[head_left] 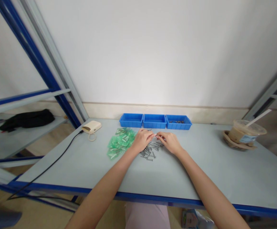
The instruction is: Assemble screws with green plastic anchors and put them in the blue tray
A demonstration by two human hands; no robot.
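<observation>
My left hand [142, 140] and my right hand [169, 142] meet over the table, fingers pinched and tips close together. Between them shows a small white piece [155, 135], its end in my left fingertips; it looks like a plastic wall plug. My right fingers pinch a thin metal screw at its other end, partly hidden by the fingers. Below the hands lies a loose pile of grey metal screws [150, 152]. Left of it, partly behind my left hand, are crumpled green plastic bags [121, 142] with small white pieces in or on them.
Three blue bins, the left [131, 121], the middle [154, 121] and the right one [179, 126], stand along the wall; small metal parts lie in the right one. A cream-coloured device [92, 127] with a black cable [59, 158] is at left. A drink cup [243, 133] in a cardboard holder stands at right.
</observation>
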